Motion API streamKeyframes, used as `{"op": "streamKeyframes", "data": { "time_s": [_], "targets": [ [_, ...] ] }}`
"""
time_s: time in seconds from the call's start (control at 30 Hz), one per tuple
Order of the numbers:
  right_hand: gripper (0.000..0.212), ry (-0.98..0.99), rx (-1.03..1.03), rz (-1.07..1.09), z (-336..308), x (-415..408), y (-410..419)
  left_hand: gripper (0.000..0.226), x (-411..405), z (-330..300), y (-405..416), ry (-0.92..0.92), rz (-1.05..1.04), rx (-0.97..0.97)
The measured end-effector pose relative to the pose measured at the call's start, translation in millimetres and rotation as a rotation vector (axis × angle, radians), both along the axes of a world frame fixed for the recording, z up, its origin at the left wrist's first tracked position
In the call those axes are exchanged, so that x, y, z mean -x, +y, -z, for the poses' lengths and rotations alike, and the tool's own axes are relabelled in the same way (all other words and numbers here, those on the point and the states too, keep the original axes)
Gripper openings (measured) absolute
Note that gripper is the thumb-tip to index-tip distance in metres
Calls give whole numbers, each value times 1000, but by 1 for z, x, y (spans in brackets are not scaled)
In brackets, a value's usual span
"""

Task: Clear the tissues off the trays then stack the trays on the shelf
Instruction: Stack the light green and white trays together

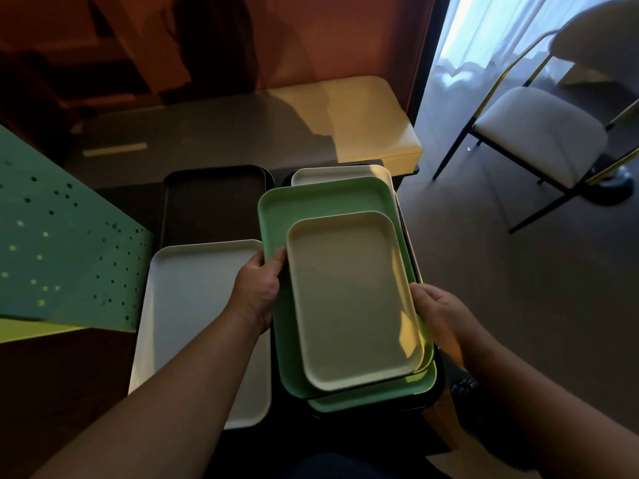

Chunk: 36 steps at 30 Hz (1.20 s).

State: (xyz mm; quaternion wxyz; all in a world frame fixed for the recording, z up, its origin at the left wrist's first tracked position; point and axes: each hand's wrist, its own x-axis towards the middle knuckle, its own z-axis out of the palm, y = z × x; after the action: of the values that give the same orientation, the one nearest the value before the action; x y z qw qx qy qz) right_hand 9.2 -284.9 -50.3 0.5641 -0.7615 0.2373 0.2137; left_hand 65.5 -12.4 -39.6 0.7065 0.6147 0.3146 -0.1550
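Observation:
A small cream tray [352,302] lies on top of a larger green tray [311,205], itself on a pile with another green tray [380,397] and a white tray [332,172] beneath. My left hand [257,288] grips the left edge of the green tray. My right hand [437,316] holds the pile's right edge. To the left lie a white tray [193,299] and a black tray [211,202]. No tissues are in sight on any tray.
A green perforated panel [62,243] stands at the left. Behind the trays runs a padded bench [363,112] with a yellow-lit end. At the right a white-seated chair [539,133] stands on the floor near a curtained window.

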Motion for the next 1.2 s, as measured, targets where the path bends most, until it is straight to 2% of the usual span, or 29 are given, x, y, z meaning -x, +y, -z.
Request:
{"op": "streamKeyframes", "data": {
  "time_s": [0.17, 0.27, 0.33, 0.5, 0.7, 0.9, 0.97, 1.07, 1.2],
  "targets": [
    [24, -19, 126, -108, 5, 3, 6, 15, -5, -3, -3, -15, 41, -128],
    [19, -84, 368, -300, 3, -2, 7, 12, -8, -3, -3, 18, 42, -151],
    [20, -33, 489, -392, 2, -9, 8, 15, -9, -4, -3, 45, 36, -136],
    [28, 20, 572, -358, 3, -22, 11, 24, -8, 2, -5, 104, 18, -61],
    [15, -58, 704, -334, 6, -20, 15, 18, -7, 11, -5, 91, 53, -42],
    [18, -67, 619, -323, 11, -14, 13, 22, -4, 21, -5, 134, 72, -91],
    [24, -57, 542, -280, 16, -11, 11, 16, -2, 20, -6, 128, 48, -81],
    [35, -44, 397, -194, 15, -7, 10, 25, -2, 21, -5, 128, 51, -55],
    [27, 12, 133, 19, 14, -5, 11, 30, 2, 19, -6, 120, 125, -59]
  ]
}}
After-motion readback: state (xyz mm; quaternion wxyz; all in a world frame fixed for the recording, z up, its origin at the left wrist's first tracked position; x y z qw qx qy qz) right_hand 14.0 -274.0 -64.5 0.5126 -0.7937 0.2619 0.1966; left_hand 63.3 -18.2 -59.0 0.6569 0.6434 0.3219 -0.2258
